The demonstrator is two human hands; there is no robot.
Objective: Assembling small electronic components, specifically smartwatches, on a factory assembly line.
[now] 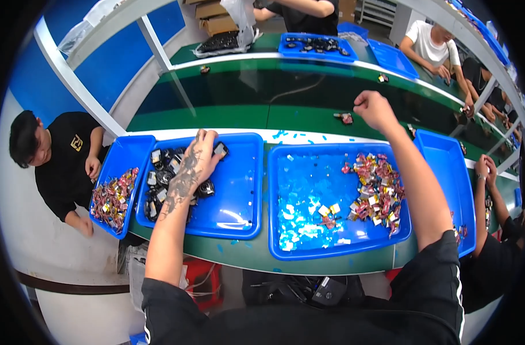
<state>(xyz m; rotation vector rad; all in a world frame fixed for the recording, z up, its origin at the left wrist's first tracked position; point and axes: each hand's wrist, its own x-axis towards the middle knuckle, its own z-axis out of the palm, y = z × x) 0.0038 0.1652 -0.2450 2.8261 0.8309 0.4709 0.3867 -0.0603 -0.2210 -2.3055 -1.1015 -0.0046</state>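
Right hand (pixel 375 109): closed up; what is inside cannot be seen.
Black parts (pixel 159 172): partly covered by the left hand (pixel 196 164).
Wrapped bits (pixel 377 192): too small to tell.

Factory assembly line, by every sign: long green conveyor belt (pixel 308 95) running between two rows of seated workers, blue plastic trays (pixel 239 190) lined along the green tabletop (pixel 245 253), heaps of small wrapped pieces (pixel 377 192) and black parts (pixel 162 172) sorted inside, cardboard boxes (pixel 216 17) stacked behind.
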